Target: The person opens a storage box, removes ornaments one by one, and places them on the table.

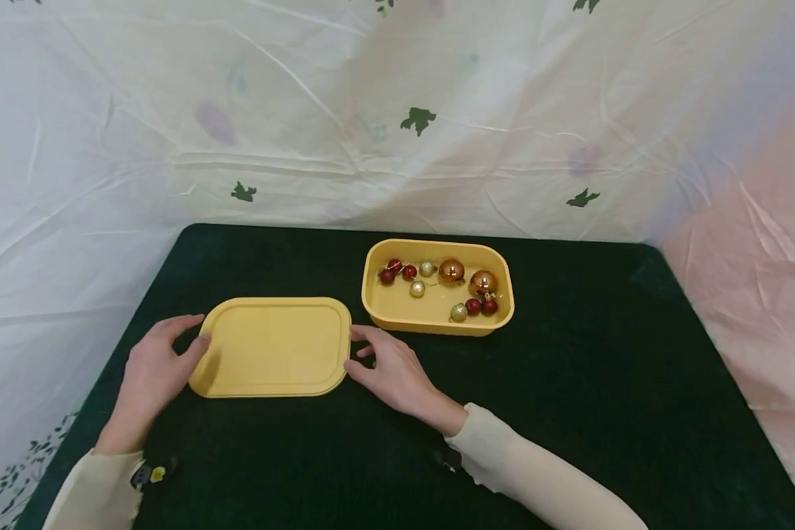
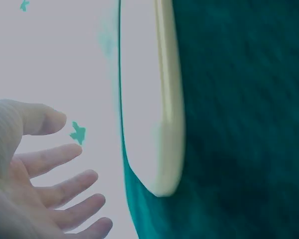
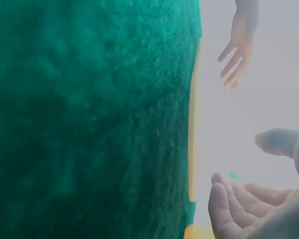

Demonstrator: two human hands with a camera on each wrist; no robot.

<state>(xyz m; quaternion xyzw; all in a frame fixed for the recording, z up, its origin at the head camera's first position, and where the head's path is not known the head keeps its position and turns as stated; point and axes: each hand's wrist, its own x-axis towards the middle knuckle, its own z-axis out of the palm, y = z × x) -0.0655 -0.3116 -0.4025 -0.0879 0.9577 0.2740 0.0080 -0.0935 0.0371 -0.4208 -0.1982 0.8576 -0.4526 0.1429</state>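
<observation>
A flat yellow lid (image 1: 274,346) with rounded corners lies on the dark green cloth. At its left end hovers my left hand (image 1: 159,364), thumb and fingers spread; the left wrist view shows these fingers (image 2: 70,189) apart from the lid (image 2: 170,99). My right hand (image 1: 394,372) is at the lid's right end, its fingers loosely bent, with thumb and forefinger close to the rim. From the right wrist, the right hand (image 3: 254,204) appears with nothing in its grasp, and the lid's edge (image 3: 192,124) shows as a thin strip.
Behind the right hand stands a yellow open box (image 1: 430,324) holding several small baubles: dark red ones (image 1: 387,276), pale gold ones (image 1: 417,288) and larger copper ones (image 1: 451,271). A pale leaf-patterned sheet (image 1: 344,110) hangs behind the table (image 1: 603,383).
</observation>
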